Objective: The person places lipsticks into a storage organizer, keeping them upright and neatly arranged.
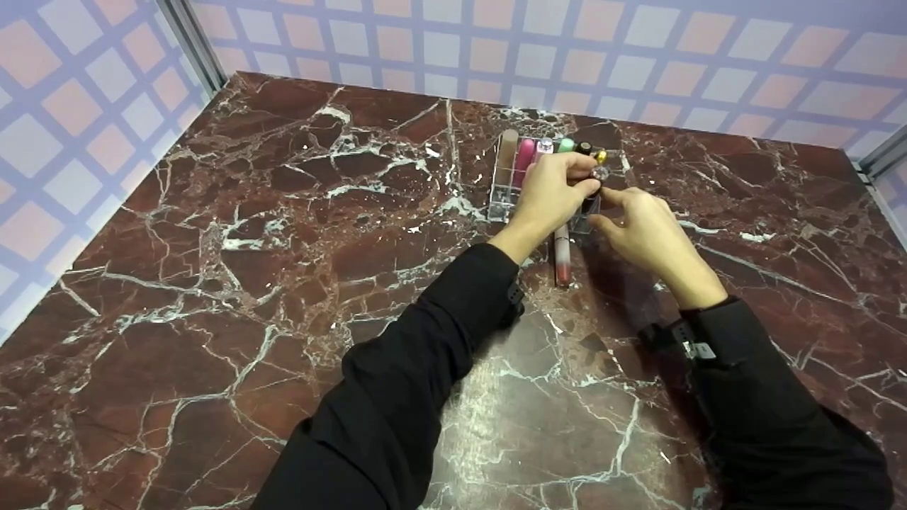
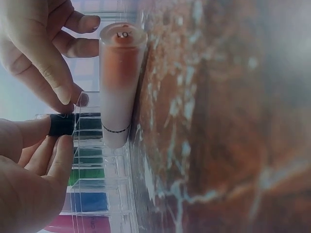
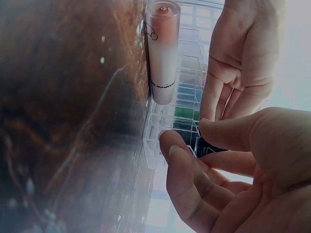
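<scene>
My left hand (image 1: pixel 551 188) pinches a black lipstick tube (image 2: pixel 61 124) with thumb and fingers, at the right end of a clear compartment organizer (image 1: pixel 499 207). The tube stands upright, its lower part inside a compartment, and its round top looks silvery in the head view. From the right, my right hand (image 1: pixel 641 223) comes close, loosely bent fingertips at the tube and the organizer's corner. Whether it grips anything is partly hidden. Against the organizer's front lies or leans a frosted lip-gloss tube (image 3: pixel 163 53) with a reddish end.
Other cosmetics stand in the organizer: a brown tube (image 1: pixel 508 150), a pink tube (image 1: pixel 525 151), a green-capped one (image 1: pixel 566 144) and a gold-topped one (image 1: pixel 601 156). They sit on a dark red marbled table (image 1: pixel 283 312), with a checked wall (image 1: pixel 439 49) behind.
</scene>
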A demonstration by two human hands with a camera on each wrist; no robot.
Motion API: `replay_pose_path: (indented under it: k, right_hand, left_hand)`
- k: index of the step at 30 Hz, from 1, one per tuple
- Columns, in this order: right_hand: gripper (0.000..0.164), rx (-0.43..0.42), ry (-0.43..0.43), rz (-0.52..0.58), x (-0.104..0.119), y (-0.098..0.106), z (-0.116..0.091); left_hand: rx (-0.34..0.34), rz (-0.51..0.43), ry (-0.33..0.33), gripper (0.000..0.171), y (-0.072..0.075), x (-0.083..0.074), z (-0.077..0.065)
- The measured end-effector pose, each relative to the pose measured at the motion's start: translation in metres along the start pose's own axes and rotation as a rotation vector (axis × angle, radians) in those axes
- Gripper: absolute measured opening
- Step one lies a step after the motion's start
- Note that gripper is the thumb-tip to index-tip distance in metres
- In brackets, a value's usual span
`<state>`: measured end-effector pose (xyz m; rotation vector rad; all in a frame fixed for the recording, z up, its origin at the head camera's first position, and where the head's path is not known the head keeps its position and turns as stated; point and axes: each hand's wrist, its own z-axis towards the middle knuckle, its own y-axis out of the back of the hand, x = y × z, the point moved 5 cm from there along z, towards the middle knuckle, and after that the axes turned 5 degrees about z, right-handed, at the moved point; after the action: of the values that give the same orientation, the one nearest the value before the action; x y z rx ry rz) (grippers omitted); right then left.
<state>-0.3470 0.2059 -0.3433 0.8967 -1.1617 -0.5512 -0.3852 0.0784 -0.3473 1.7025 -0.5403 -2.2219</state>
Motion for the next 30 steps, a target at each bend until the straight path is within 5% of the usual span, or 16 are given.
replay_pose_path:
  k: [30]
  right_hand:
    - [0.050, 0.005, -0.004, 0.002, -0.0009, 0.0000, -0.0023]
  left_hand:
    - [0.041, 0.085, 0.072, 0.023, 0.0049, -0.0020, -0.0022]
